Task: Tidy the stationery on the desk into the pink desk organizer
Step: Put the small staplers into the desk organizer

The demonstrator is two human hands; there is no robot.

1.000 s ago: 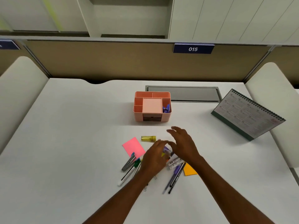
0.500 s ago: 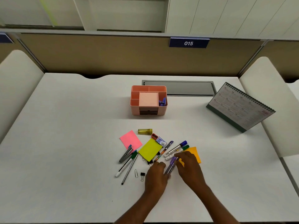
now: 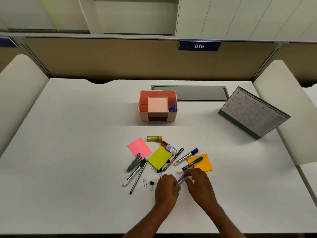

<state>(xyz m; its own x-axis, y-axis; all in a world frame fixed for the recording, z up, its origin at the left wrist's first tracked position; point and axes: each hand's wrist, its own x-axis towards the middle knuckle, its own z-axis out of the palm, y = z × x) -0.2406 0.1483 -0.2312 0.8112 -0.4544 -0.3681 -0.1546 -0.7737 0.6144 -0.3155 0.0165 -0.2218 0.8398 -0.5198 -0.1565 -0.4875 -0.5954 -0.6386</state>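
Behind pink desk organizer (image 3: 143,116): "015" sign (image 3: 199,46)
Its right: desk calendar (image 3: 253,114)
My left hand (image 3: 167,188), right hand (image 3: 199,184): pinching purple pen (image 3: 182,178)

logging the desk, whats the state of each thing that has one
pink desk organizer, upright, blue items in right compartment
purple pen, gripped by both hands
left hand, grips purple pen
right hand, pinches purple pen
blue marker, capped, lying on desk
green marker, capped, across orange note
desk calendar, standing
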